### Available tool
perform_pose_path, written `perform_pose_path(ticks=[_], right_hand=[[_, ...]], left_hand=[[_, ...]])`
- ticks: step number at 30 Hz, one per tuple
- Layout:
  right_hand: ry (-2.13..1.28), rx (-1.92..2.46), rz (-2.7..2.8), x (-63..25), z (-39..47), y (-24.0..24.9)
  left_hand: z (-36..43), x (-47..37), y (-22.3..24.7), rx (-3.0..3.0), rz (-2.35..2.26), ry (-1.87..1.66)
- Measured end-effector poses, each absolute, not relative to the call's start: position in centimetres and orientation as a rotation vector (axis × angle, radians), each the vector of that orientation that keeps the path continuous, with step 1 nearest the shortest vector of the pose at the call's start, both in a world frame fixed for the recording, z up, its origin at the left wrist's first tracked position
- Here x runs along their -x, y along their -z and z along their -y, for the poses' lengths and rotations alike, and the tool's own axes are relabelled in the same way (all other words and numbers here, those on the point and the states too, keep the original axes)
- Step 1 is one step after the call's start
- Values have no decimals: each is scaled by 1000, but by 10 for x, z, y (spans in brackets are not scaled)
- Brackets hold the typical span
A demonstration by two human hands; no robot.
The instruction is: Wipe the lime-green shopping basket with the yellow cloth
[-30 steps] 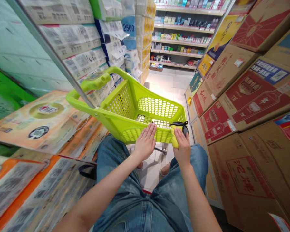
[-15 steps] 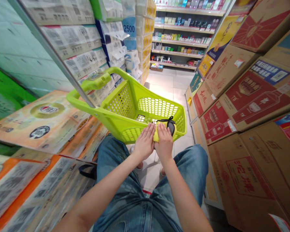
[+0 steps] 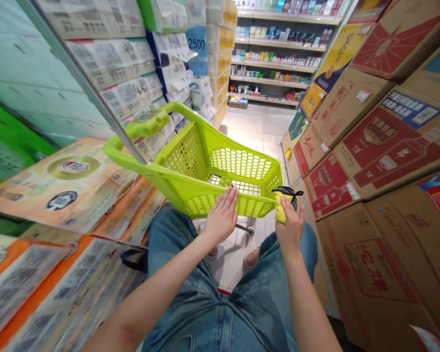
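Note:
A lime-green shopping basket cart (image 3: 194, 190) with perforated sides and a long metal pole stands in front of my knees. My left hand (image 3: 223, 211) lies with fingers stretched along the cart's near rim, holding nothing. My right hand (image 3: 290, 225) grips a yellow cleaning cloth (image 3: 280, 208) at the cart's right end corner. A black part with a small loop shows on the cloth's far side; part of the cloth is hidden under my fingers. Inside the basket I see only its bare slotted floor.
Cardboard cartons (image 3: 381, 137) are stacked close on the right. Orange-trimmed boxes (image 3: 66, 181) and wrapped packs (image 3: 132, 63) rise on the left. Beyond the cart, a tiled aisle (image 3: 258, 122) leads to shelves (image 3: 278, 63) of small goods. A caster wheel (image 3: 251, 230) shows below the basket.
My right hand has moved right with the yellow cloth, from the middle of the near rim to the cart's right corner. The left hand has stayed on the rim.

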State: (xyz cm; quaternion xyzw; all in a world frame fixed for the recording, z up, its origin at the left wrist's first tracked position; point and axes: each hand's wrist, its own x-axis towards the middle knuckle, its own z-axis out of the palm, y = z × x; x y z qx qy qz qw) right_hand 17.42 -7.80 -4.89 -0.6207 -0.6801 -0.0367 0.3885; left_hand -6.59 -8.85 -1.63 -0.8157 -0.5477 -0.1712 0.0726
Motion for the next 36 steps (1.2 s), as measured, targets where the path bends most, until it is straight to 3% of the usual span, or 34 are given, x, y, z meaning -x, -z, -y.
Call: perform_pose_path(ticks=[10,15,23,36], right_hand=[[7,1397,1958,-65,71,17],[44,1313,2000,-99,75,27],[65,1541,1720,-185,78,53],[41,1423,1943,-70,68,16]], left_hand=[[89,68,15,2474,1642,548],[89,68,16,2461,1638,543],[88,66,16,2455,1640,531],[90,66,14,2450,1655,549]])
